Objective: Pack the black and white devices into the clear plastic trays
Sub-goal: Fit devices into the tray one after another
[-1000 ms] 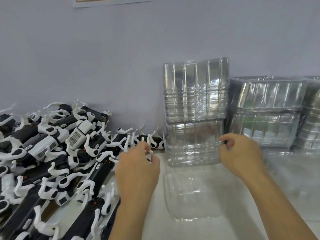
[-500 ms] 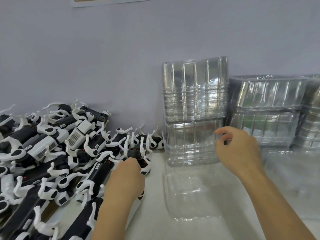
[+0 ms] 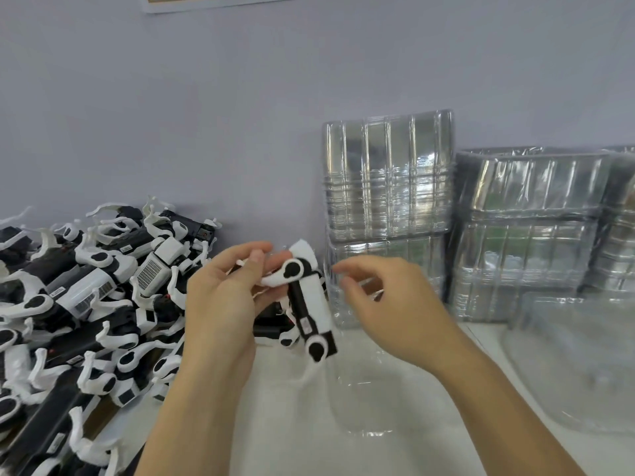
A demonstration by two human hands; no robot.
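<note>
Fingers of the left hand (image 3: 220,304) are curled around the upper end of one black and white device (image 3: 311,310), which is held above the white table (image 3: 275,441) with its length hanging down and slightly tilted. At 3 o'clock from the device, the right hand (image 3: 395,304) is seen with fingers loosely bent; contact with the device cannot be confirmed, since that part is blurred. A heap of devices (image 3: 86,304) is piled at 9 o'clock from the hands. Stacked clear trays (image 3: 388,207) are stood against the wall at 1 o'clock, with more stacks (image 3: 529,235) beside them. A single clear tray (image 3: 364,400) is laid flat at 5 o'clock, below the held device.
</note>
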